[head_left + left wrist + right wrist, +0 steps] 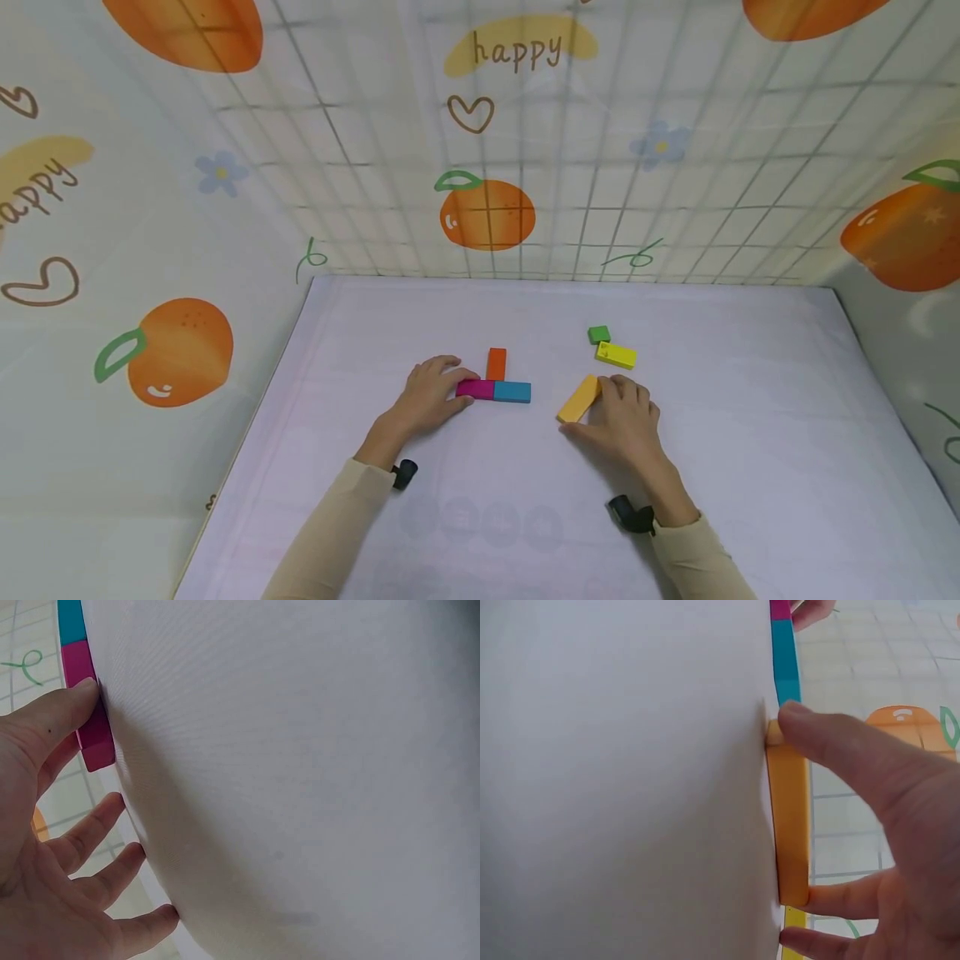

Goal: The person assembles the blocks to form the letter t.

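On the white tabletop, my left hand (429, 395) pinches a magenta block (480, 390) between thumb and index finger; the other fingers are spread on the surface in the left wrist view. End to end with the magenta block lies a blue block (513, 392). An orange-red block (497, 364) stands off their far side, above the join. To the right, my right hand (624, 423) holds a yellow-orange block (578, 399), set diagonally, with the thumb at its near end and a finger at its far end. The right wrist view shows this block (791, 817) lengthwise.
Beyond my right hand lie a yellow block (617, 356) and a small green block (598, 335), close together. A printed cloth wall (555, 167) with oranges rises behind the white tabletop (750, 400), and more cloth borders its left and right sides.
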`<move>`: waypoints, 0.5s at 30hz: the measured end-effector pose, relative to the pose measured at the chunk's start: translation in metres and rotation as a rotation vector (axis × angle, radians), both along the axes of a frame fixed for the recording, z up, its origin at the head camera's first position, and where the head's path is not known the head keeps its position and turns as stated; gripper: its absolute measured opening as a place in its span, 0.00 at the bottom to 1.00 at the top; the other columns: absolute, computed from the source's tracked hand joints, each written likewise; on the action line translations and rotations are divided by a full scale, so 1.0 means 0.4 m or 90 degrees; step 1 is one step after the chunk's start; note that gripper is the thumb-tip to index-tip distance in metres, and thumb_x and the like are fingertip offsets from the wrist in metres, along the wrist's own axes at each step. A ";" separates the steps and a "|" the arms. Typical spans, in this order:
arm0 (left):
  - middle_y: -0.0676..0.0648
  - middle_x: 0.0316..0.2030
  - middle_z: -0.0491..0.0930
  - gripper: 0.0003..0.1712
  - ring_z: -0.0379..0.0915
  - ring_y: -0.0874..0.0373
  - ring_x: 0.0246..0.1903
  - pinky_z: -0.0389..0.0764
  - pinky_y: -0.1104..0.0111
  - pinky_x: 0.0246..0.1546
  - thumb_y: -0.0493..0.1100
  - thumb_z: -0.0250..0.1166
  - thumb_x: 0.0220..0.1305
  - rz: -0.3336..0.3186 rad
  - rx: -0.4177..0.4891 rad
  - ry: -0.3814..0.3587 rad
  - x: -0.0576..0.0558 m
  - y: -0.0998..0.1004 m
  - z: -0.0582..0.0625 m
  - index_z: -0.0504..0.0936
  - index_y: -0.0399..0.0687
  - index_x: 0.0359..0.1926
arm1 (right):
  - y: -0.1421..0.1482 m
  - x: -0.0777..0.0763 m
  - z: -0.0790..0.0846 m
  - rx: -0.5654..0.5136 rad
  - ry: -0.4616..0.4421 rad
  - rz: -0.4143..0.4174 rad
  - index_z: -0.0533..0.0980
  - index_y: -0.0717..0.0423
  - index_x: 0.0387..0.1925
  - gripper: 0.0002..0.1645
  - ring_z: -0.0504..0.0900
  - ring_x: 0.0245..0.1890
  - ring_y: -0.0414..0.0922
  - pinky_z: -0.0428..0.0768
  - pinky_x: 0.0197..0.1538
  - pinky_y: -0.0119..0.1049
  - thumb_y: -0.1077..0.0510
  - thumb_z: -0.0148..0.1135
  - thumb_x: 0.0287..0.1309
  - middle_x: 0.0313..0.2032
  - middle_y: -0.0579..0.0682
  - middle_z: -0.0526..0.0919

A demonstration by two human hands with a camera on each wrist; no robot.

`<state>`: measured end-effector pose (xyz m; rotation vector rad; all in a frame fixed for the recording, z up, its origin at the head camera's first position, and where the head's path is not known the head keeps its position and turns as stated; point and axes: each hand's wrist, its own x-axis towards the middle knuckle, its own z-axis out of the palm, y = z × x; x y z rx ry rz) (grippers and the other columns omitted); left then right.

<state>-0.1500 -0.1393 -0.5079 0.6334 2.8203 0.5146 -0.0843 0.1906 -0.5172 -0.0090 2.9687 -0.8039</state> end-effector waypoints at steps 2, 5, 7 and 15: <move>0.46 0.68 0.66 0.22 0.53 0.47 0.70 0.53 0.42 0.69 0.51 0.66 0.68 0.001 -0.004 0.000 -0.001 0.000 -0.001 0.80 0.64 0.62 | 0.001 0.000 0.001 -0.005 0.000 0.001 0.66 0.67 0.66 0.62 0.57 0.65 0.69 0.57 0.59 0.72 0.31 0.78 0.40 0.65 0.68 0.63; 0.45 0.68 0.65 0.22 0.53 0.47 0.70 0.53 0.42 0.69 0.51 0.67 0.67 0.002 -0.002 0.000 0.000 0.000 0.001 0.80 0.64 0.62 | 0.003 -0.001 0.001 -0.014 -0.001 0.002 0.66 0.66 0.66 0.62 0.56 0.65 0.68 0.56 0.60 0.71 0.31 0.78 0.40 0.65 0.68 0.62; 0.45 0.69 0.65 0.22 0.53 0.47 0.70 0.53 0.42 0.69 0.51 0.67 0.68 0.002 -0.002 0.001 0.000 0.000 0.002 0.80 0.64 0.62 | 0.004 -0.001 0.000 -0.017 -0.001 0.002 0.66 0.66 0.66 0.62 0.55 0.65 0.68 0.55 0.60 0.71 0.31 0.78 0.40 0.65 0.68 0.62; 0.45 0.68 0.66 0.21 0.54 0.46 0.70 0.53 0.42 0.69 0.50 0.67 0.67 0.003 0.004 -0.003 0.004 0.001 0.008 0.80 0.63 0.61 | 0.001 -0.006 0.003 -0.031 -0.008 0.005 0.67 0.65 0.66 0.61 0.56 0.65 0.67 0.55 0.60 0.70 0.32 0.79 0.38 0.66 0.67 0.61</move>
